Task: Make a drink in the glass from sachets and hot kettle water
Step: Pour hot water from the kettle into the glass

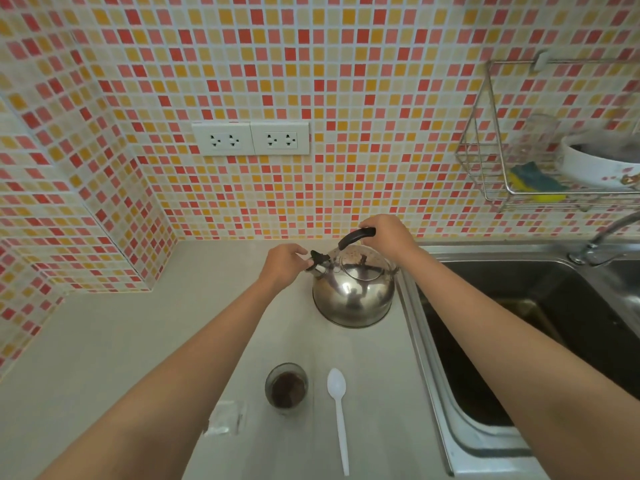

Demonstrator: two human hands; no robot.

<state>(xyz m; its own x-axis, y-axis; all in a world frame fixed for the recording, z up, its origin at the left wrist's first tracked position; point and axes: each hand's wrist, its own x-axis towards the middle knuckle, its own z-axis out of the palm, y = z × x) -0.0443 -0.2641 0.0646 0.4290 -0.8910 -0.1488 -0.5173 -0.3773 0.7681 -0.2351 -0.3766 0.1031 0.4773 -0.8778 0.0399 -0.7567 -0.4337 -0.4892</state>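
Note:
A shiny steel kettle stands on the grey counter beside the sink. My right hand grips its black handle from above. My left hand pinches the black cap on the kettle's spout. Nearer to me stands a small clear glass with dark brown powder at its bottom. To its right lies a white plastic spoon, bowl pointing away. A transparent sachet lies flat to the left of the glass, partly hidden by my left forearm.
A steel sink with a tap fills the right side. A wire rack on the tiled wall holds a sponge, a glass and a white bowl. Two double sockets sit on the wall behind the counter.

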